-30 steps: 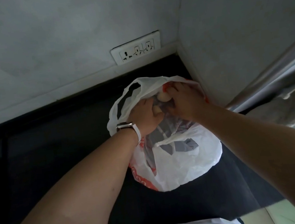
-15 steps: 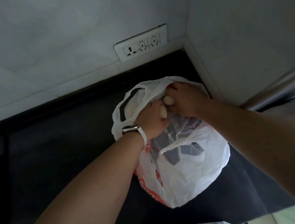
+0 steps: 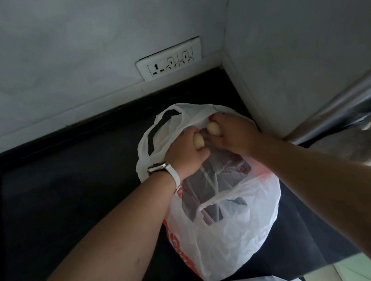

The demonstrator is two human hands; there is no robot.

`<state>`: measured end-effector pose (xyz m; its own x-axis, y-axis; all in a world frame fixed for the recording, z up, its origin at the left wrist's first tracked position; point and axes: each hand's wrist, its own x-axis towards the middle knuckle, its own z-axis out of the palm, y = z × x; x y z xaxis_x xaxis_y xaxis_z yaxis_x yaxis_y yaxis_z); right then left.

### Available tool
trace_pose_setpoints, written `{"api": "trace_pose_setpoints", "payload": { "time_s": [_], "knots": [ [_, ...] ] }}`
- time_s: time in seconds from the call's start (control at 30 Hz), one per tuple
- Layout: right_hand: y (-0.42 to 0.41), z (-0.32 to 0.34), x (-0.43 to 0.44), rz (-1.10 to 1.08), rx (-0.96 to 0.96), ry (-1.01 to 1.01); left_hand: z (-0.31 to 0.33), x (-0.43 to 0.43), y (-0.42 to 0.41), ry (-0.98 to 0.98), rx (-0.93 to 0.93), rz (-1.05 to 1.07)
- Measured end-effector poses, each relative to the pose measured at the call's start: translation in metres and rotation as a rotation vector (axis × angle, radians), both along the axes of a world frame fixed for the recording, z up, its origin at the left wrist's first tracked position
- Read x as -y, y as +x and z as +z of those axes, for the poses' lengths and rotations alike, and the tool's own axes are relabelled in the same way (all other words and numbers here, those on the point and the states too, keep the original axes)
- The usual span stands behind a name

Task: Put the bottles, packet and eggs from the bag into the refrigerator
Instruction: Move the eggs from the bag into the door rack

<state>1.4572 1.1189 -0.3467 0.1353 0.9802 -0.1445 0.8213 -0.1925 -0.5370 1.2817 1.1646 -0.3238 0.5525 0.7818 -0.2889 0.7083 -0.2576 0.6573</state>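
A white plastic bag [image 3: 235,233] with red print sits on a dark counter [image 3: 69,204], its mouth open toward the wall. My left hand [image 3: 185,155], with a white-strapped watch on the wrist, grips a pale egg [image 3: 198,142] at the bag's mouth. Right beside it my right hand [image 3: 233,133] grips a second egg [image 3: 213,128]. The two eggs are close together, almost touching. What else lies inside the bag is hidden by the crumpled plastic.
A white wall socket plate [image 3: 169,59] sits just above the counter's back edge. A wall corner [image 3: 235,62] juts out right of the bag. A grey metallic surface [image 3: 355,116] and a cloth [image 3: 370,138] lie at the far right.
Both hands have risen slightly at the bag's mouth and the two eggs show more clearly between the fingers. The camera has drifted, shifting the scene a little down and right.
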Motion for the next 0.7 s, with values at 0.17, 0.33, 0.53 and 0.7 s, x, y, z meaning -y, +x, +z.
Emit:
{"api": "trace_pose_setpoints", "payload": {
  "time_s": [0.17,0.33,0.53,0.7],
  "knots": [
    [-0.006,0.018,0.018,-0.034,-0.048,0.035,0.024,0.015,-0.008,-0.195,0.221,0.186],
    [-0.024,0.043,0.040,-0.105,0.025,0.032,0.050,0.033,-0.023,-0.271,0.316,0.251],
    [-0.053,0.074,0.071,-0.208,-0.132,-0.011,0.075,0.056,-0.047,-0.274,0.375,0.281],
    [-0.076,0.094,0.096,-0.272,-0.142,0.036,0.095,0.074,-0.070,-0.258,0.435,0.302]
  ]
}}
